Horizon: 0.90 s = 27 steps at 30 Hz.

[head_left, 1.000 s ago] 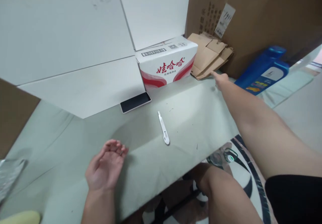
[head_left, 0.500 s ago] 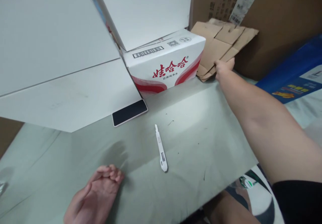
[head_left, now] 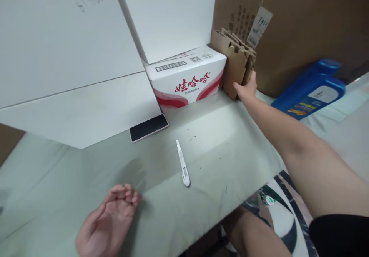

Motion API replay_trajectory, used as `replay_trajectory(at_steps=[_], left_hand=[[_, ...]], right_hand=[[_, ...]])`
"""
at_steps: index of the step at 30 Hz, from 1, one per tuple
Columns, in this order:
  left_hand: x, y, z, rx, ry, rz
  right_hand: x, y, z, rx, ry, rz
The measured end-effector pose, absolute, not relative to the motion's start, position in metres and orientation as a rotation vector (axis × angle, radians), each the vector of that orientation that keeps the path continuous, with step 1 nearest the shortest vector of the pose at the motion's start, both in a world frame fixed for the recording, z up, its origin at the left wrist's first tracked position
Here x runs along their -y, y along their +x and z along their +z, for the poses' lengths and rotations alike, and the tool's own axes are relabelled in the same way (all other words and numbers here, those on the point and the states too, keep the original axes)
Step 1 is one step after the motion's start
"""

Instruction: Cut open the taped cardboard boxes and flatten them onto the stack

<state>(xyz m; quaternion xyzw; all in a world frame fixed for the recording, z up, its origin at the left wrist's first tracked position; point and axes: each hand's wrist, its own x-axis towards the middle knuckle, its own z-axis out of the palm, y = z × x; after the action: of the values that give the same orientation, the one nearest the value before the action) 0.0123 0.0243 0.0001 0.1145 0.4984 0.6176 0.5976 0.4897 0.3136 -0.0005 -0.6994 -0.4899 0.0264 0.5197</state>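
My right hand grips a bundle of flattened cardboard at its lower edge, thumb on the near face. The bundle stands upright beside a white and red water carton, close against its right end. My left hand rests palm up at the lower left, fingers loosely curled, with nothing in it. A white utility knife lies on the green-grey cloth, to the right of my left hand. Behind the knife, a phone with a dark screen lies by the white boards.
Large white boards stand at the left and back. A big brown cardboard box rises behind the bundle. On the right, a blue bottle-shaped package lies tilted. The table's front edge runs along the lower right, above a patterned floor.
My right hand has brought the cardboard left and turned it from a slanted spread to upright beside the carton. The left hand has barely moved, and the view has shifted slightly.
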Motion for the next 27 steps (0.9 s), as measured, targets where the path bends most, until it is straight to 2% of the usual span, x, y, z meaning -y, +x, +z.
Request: replay_trajectory(at_steps=[5,11,16,20,27], left_hand=[[-0.022,0.012,0.000,-1.135,0.318,1.429],[-0.023,0.010,0.001,-1.117,0.326,1.414],[-0.024,0.010,-0.001,-1.073,0.349,1.424],[-0.026,0.008,0.004,-1.019,0.366,1.442],[-0.015,-0.007,0.021,-0.901,0.360,1.544]], right_hand=[[-0.341,0.481,-0.019,1.027,-1.676,0.275],[-0.364,0.464,0.003,1.026,-1.631,0.200],[-0.365,0.461,0.012,1.143,-1.762,0.354],[-0.336,0.469,0.001,1.229,-1.901,0.380],[-0.228,0.461,-0.027,1.545,-1.973,0.460]])
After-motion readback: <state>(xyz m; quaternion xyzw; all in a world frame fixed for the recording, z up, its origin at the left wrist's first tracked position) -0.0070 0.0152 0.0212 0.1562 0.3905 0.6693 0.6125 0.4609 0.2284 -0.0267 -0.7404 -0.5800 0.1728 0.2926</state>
